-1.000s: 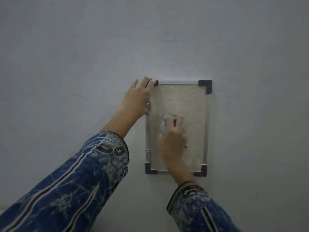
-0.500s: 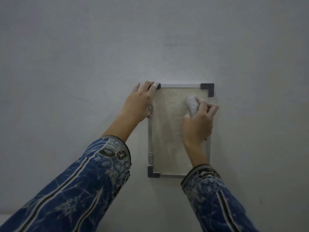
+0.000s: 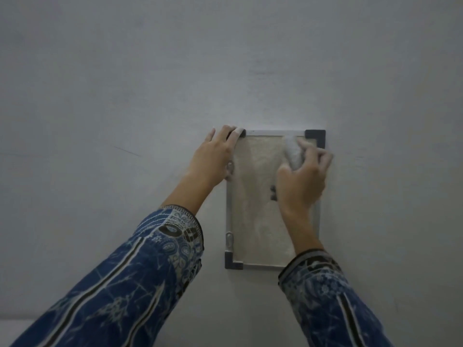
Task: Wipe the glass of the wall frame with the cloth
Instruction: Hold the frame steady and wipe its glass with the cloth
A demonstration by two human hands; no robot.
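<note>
Item: wall frame (image 3: 273,200), upright rectangle with dark corner caps, hung on a plain grey wall (image 3: 125,83). Its glass (image 3: 255,196) shows a pale, grainy sheet behind it.

Left hand (image 3: 213,159): laid flat with fingers spread over the frame's upper left corner and left edge, holding nothing, seemingly bracing the frame against the wall.

Right hand (image 3: 303,179): closed around a small bunched cloth (image 3: 293,151), pale grey, pressed to the glass in the upper right area just below the top rail and beside the right corner cap. The fingers are blurred, so a stroke appears to be under way.

Step in hand: the wiping itself, at the top right of the pane. How much of the glass is clean cannot be judged; no clear smear or streak shows.

Next move, as a judgement: draw the cloth along or down across the pane with even pressure, the left hand keeping the frame from swinging, and reach the lower half and left strip.

Hidden or unclear:
- Lower right corner, covered by the right sleeve (image 3: 325,296).
- Upper left corner cap, under the left fingers.
- Small dark mark (image 3: 273,192) at the pane's middle, partly behind the right hand; nature unknown.
- Two small metal fittings on the left rail; purpose unclear.
- The hanging fixture, not visible.
</note>
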